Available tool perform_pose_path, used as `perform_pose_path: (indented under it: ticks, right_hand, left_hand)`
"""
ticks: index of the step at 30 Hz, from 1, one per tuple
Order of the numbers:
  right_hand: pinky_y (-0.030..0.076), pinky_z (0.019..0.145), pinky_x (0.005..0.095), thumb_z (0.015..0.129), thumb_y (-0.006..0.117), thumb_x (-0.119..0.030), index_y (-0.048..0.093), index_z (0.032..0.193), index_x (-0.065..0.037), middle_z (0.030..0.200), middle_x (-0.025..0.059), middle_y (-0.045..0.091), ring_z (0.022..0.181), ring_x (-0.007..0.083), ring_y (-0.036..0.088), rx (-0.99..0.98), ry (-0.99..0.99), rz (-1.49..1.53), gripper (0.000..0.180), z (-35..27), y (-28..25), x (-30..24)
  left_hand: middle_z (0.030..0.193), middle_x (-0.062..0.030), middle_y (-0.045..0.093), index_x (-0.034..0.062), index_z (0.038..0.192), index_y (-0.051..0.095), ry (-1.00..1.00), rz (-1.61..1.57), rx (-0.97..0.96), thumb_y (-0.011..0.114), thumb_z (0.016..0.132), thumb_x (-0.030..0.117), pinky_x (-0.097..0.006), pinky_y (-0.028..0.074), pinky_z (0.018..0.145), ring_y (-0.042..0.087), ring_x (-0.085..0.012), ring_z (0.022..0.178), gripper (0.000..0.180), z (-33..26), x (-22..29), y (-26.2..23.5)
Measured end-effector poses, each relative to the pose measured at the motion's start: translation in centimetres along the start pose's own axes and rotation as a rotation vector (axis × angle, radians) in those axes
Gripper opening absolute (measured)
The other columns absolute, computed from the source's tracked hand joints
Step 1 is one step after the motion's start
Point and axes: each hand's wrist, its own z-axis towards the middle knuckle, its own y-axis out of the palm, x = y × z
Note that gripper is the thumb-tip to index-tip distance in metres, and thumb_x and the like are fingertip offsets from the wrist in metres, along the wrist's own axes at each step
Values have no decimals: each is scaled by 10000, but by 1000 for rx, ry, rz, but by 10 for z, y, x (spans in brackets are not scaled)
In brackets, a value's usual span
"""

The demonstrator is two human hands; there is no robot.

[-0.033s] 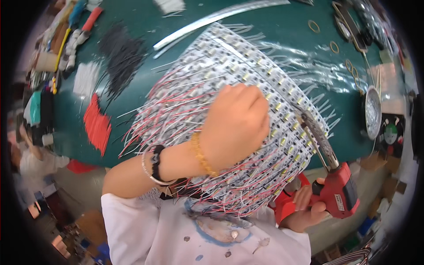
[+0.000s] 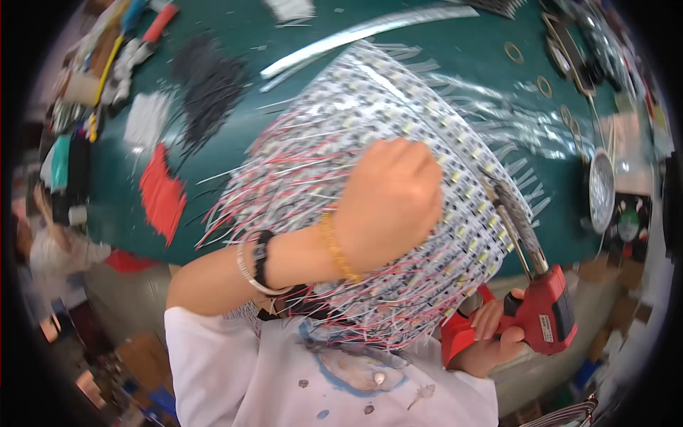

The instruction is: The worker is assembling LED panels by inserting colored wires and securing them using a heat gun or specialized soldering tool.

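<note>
1. Left hand [image 2: 390, 203]: mid-frame, over the board, knuckles up, fingers curled under into a clenched shape. Fingertips and palm hidden; can't tell if anything is pinched.
2. Right hand [image 2: 496, 329]: lower right of frame, grasping a red hand tool [image 2: 544, 313]. Handle partly covered by fingers; its metal barrel slants up-left over the board's right side. Whether the tip touches is hard to make out.
3. White board [image 2: 402, 117]: center of frame, tilted corner-up, rows of small yellowish and black parts. Middle blocked by left hand and forearm; lower edge lost under red and white wires [image 2: 284, 167].
4. Upper left, on the green table [image 2: 462, 53]: black wire pile [image 2: 210, 96], white wire bundle [image 2: 147, 121], red wire bundle [image 2: 162, 196]. Single strands too blurred to count.
5. Top: long silver strip [image 2: 363, 32].
6. Right side: metal dish [image 2: 601, 191], contents unclear.
7. Left edge: another person [image 2: 57, 256], white top, blurred. Fisheye rim cuts off the corners.
</note>
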Motion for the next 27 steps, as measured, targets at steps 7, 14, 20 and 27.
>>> perform_pose_path:
  ticks: [7,14,20,27]
  right_hand:
    - [385,458,273,833,632,-451,378,1257,79,522,8,439,417,100,421,98,-124,-71,725,-4,10,28]
    - [336,411,244,853,630,-403,352,1268,89,513,12,420,403,99,399,51,-144,-68,702,-13,8,40]
    - [294,371,219,870,629,-363,330,1278,98,505,15,403,392,99,381,6,-139,-107,685,-20,7,43]
    - [410,473,262,892,600,-353,338,1285,91,522,11,402,379,99,369,27,-133,-107,648,-20,-7,44]
  left_hand:
    - [773,-109,539,31,743,568,104,286,192,605,706,119,-369,393,668,519,-259,753,103,-5,-4,-55]
    - [854,-111,636,71,855,650,-514,994,153,681,749,184,-424,439,755,592,-286,853,158,-85,-166,-204]
    - [859,-188,641,8,842,642,-643,699,106,665,765,123,-430,473,755,603,-354,852,141,-87,-214,-219]
    - [841,-182,630,14,813,623,-635,795,132,626,799,129,-440,468,740,603,-356,837,116,-84,-214,-226]
